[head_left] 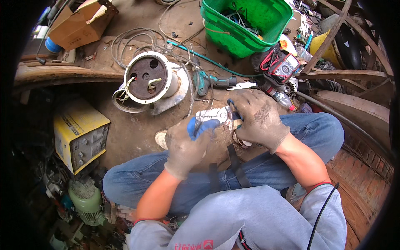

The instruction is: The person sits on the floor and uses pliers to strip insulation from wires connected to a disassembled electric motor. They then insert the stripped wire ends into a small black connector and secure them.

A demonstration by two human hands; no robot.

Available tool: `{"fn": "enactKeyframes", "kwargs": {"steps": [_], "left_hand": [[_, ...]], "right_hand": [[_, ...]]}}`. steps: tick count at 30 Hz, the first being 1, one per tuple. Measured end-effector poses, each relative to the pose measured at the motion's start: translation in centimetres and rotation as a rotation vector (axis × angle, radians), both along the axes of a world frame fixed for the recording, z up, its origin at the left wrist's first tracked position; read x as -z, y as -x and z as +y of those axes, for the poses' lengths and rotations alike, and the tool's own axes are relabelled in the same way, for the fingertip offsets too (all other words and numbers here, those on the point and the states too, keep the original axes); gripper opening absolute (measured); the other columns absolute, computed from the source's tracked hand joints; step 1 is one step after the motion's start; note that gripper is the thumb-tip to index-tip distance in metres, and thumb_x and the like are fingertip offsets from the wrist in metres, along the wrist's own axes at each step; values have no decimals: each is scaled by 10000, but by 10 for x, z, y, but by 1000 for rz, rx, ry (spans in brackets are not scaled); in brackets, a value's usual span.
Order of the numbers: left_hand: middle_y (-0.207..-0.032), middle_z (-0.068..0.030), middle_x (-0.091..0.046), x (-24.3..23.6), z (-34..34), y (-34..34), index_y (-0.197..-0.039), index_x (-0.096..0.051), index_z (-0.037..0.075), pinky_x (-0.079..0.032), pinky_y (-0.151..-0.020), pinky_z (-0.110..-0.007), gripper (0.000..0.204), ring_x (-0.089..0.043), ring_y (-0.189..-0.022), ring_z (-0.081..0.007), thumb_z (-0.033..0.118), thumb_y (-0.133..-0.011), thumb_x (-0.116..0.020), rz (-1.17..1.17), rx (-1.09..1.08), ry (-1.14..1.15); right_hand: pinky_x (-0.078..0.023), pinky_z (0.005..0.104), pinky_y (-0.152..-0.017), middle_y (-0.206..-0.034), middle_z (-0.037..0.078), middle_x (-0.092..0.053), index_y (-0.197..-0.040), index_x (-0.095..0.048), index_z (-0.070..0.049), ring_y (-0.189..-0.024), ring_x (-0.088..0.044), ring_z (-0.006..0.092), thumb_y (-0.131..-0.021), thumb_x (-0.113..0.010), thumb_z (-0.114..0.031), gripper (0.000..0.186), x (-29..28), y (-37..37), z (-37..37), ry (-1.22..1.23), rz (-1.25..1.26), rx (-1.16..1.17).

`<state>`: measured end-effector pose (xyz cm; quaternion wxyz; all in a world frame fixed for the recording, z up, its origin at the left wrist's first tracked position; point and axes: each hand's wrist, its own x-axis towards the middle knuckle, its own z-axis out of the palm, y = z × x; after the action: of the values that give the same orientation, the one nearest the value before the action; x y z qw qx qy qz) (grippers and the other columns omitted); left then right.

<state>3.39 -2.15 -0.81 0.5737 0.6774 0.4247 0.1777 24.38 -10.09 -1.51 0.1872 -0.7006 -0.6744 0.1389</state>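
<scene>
I sit cross-legged, both hands in gray work gloves. My left hand (187, 143) is closed on a blue grip of a silver hand tool (211, 115), which looks like a wire stripper. My right hand (260, 121) is closed at the tool's other end, where a blue part and a small yellowish piece show between the fingers; exactly what it holds is partly hidden. Just beyond lie a white-flanged round metal housing (166, 79) with loose wires, a teal power tool (214, 83) and a thin pale bar (241, 85).
A yellow welder (81, 133) and green motor (85, 200) stand left. Ahead are a green bucket (246, 33), multimeter on a dark bag (287, 66), cardboard box (81, 27) and coiled cable (129, 39). Curved wooden pieces (346, 75) and clutter line the right.
</scene>
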Motion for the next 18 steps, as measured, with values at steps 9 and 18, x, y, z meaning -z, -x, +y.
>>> {"fn": "enactKeyframes", "kwargs": {"steps": [9,18], "left_hand": [[-707,-61,-693,8,7,-5,-1004,-741,-10,-485,-574,-296,179,-595,-609,-101,162,-956,-747,-10,-82,129],[-1165,-140,-721,5,7,8,-1418,-566,-74,-597,-774,-264,394,-691,-912,-122,64,-1049,-570,-237,-72,217]], "right_hand": [[-548,513,-817,-923,188,-701,-1009,-679,-45,-895,-696,410,-712,-815,-242,381,-7,4,3,99,130,121],[-564,468,-856,-980,183,-720,-1177,-695,-58,-966,-707,409,-839,-796,-226,390,-34,-14,-3,457,332,168]]}}
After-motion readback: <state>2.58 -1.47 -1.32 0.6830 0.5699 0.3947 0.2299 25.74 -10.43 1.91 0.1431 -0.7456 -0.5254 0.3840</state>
